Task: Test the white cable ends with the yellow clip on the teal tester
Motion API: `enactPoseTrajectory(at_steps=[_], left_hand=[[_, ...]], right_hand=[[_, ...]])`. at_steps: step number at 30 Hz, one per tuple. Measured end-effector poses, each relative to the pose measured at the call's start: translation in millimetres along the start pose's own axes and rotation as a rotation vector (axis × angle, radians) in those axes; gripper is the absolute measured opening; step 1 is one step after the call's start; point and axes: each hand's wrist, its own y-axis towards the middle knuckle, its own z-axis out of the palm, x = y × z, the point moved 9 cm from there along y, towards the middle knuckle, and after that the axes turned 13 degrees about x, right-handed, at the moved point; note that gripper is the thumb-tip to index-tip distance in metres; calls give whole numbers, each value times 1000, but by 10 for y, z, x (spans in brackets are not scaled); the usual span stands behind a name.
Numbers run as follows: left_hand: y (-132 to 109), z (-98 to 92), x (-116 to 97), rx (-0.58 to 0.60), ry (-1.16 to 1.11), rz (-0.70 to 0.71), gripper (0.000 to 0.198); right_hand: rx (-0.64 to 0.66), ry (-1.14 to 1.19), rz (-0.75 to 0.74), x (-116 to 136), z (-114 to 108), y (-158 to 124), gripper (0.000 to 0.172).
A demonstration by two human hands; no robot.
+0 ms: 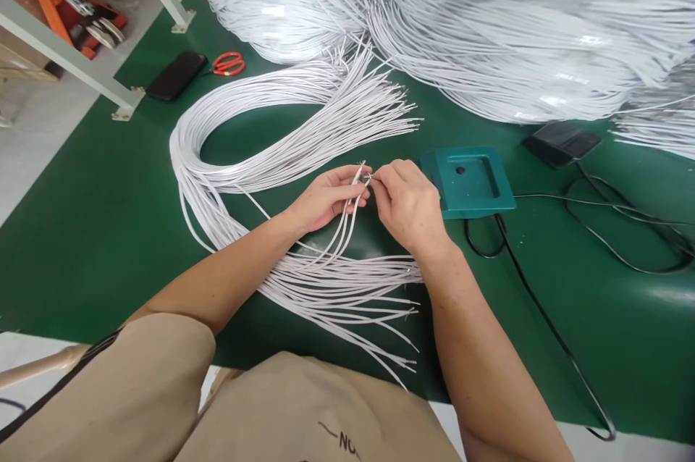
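Observation:
Between the thumb and fingers of my left hand (329, 195) are the ends of a few white cables (347, 227), their tips pointing up and away from me. My right hand (410, 205) pinches at the tip of one of these cables, close to my left fingertips; the exact bit it grips is tiny. The held cables run down into a curved bundle of white cables (187, 140), which bends round at the left. Its ends fan out both beyond my hands and under my forearms, with thin stripped or metal tips.
A teal tray-like device (475, 183) with black cords (535, 295) sits right of my right hand. Large heaps of white cable (521, 27) fill the back. At the far left lie a black phone-like object (177, 76) and red-handled scissors (229, 64), near a metal post (70, 49).

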Motion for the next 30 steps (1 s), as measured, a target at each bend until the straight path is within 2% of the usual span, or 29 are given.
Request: enactPoseTrajectory(at_steps=[4, 7, 10, 13, 19, 24, 28, 30], left_hand=[[19, -134, -55, -85, 198, 52, 47], [26, -177, -70, -121, 308, 49, 46], [29, -190, -67, -130, 364, 39, 45], [29, -214, -59, -149, 402, 40, 45], [30, -272, -30, -228, 500, 14, 43], [30, -264, -35, -237, 536, 24, 41], [31, -254, -34, -201, 510, 9, 42], [27, -254, -30, -186, 485, -13, 44]], right_hand=[[9, -134, 54, -189, -48, 37, 24], [117, -167, 77, -312, 27, 97, 23], [198, -162, 66, -346, 84, 133, 19], [209, -157, 56, -339, 84, 144, 16], [136, -164, 51, -336, 54, 153, 23], [129, -144, 54, -342, 37, 111, 22], [-49, -203, 236, -515, -114, -33, 34], [-77, -241, 321, -609, -117, -91, 41]])
